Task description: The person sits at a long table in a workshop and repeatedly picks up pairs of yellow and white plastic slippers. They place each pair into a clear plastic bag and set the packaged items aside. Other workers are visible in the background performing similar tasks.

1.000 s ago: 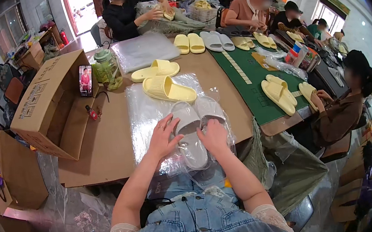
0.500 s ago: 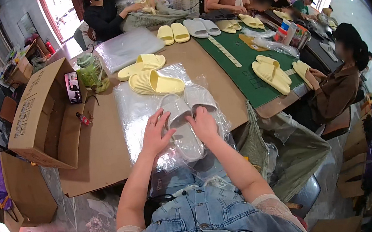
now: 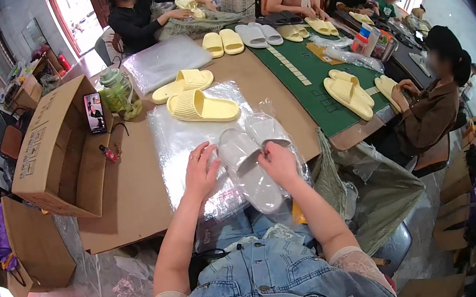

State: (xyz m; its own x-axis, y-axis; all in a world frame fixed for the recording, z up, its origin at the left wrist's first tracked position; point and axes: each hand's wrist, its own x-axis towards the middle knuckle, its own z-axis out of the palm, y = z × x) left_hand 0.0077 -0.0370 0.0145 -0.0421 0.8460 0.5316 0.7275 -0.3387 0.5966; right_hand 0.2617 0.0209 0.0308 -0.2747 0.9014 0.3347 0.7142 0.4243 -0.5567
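Note:
A pair of grey slippers (image 3: 259, 188) in a clear plastic bag lies at the near edge of the table, on a stack of clear plastic bags (image 3: 176, 149). My right hand (image 3: 281, 167) grips the bagged pair near the straps, its fingers curled and its fingertips partly hidden. To the left, my left hand (image 3: 200, 169) hovers over the bag stack with its fingers apart, close beside the left grey slipper. Just beyond the grey pair lies a yellow slipper (image 3: 219, 108), with another yellow slipper (image 3: 167, 92) behind it.
An open cardboard box (image 3: 53, 152) stands on the left, with a phone (image 3: 94, 113) leaning in it and a green jug (image 3: 119, 91) beyond. More slippers line the green mat (image 3: 300, 77). A green sack (image 3: 366, 192) hangs at the right. Several people work around the tables.
The bagged grey slippers have shifted right and toward me and turned slightly, moving with my right hand. My left hand now sits apart from them.

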